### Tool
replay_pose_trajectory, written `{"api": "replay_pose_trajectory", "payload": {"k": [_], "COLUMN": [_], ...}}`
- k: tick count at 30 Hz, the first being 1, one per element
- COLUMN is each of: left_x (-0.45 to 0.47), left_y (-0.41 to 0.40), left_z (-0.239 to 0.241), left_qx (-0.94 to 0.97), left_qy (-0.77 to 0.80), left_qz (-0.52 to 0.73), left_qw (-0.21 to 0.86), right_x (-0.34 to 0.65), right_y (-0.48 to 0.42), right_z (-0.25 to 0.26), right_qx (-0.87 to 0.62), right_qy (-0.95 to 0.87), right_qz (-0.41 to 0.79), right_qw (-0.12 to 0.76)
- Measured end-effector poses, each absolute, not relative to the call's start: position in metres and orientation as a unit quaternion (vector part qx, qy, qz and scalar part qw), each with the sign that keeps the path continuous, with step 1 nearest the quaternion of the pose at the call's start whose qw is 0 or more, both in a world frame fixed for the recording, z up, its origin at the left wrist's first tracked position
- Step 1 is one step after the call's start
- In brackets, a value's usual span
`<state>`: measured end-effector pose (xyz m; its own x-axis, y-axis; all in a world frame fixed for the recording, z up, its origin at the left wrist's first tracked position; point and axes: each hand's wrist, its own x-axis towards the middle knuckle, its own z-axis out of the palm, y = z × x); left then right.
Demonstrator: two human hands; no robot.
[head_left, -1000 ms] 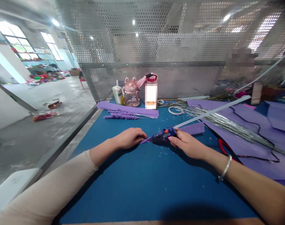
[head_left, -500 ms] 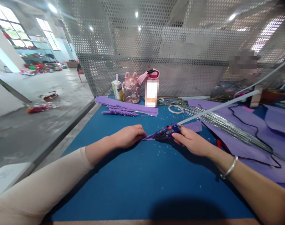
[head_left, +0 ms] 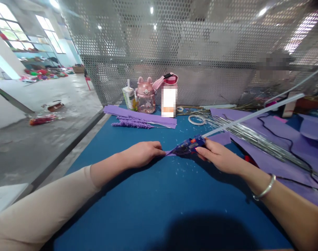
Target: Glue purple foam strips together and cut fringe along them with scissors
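Note:
My right hand (head_left: pixel 219 155) is wrapped round the handle of a blue hot glue gun (head_left: pixel 189 145). A long whitish glue stick (head_left: pixel 253 114) juts from its back end, up to the right. The gun's nozzle points left, down at a narrow purple strip (head_left: pixel 169 153) lying on the blue tabletop (head_left: pixel 148 205). My left hand (head_left: pixel 144 154) is closed, its fingertips pinching the strip's left end close to the nozzle. The gun and my right hand cover the strip's middle; a purple piece shows again behind my right hand.
Purple fuzzy stems (head_left: pixel 132 122) lie beside purple strips (head_left: pixel 143 116) at the back left. A drink carton (head_left: pixel 129 98), a pink cup (head_left: pixel 145 96) and a pink-strapped bottle (head_left: pixel 169 82) stand behind. A white ring (head_left: pixel 197 120), a bundle of wires (head_left: pixel 258 143) and purple sheets (head_left: pixel 276 130) lie rightward.
The glue gun and my right hand have shifted slightly right. My left fingertips have moved right along the strip, closer to the nozzle. The view has tilted a little.

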<state>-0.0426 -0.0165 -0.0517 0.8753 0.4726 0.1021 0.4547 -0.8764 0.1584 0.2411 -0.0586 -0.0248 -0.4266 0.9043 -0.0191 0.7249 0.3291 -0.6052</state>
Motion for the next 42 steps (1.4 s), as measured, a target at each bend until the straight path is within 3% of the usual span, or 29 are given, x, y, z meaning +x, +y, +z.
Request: {"api": "replay_pose_trajectory", "payload": {"k": [7,13,19,42], "left_x": [-0.026,-0.022,-0.033,-0.031], "left_y": [-0.020,-0.010,-0.003,-0.006], "left_z": [-0.039,-0.045,-0.062,-0.046], "left_qx": [0.965,0.964,0.944,0.960], "left_qy": [0.260,0.256,0.261,0.236], "left_qz": [0.041,0.071,0.157,0.082], "left_qw": [-0.014,0.024,0.131,0.126], "right_x": [0.241,0.242,0.246,0.246], "right_y": [-0.058,-0.060,-0.073,-0.075], "right_z": [-0.014,-0.017,-0.035,-0.041], "right_qx": [-0.518,-0.503,-0.498,-0.527], "right_qy": [-0.797,-0.799,-0.798,-0.780], "right_qz": [0.274,0.292,0.279,0.271], "right_qw": [0.144,0.152,0.194,0.201]}}
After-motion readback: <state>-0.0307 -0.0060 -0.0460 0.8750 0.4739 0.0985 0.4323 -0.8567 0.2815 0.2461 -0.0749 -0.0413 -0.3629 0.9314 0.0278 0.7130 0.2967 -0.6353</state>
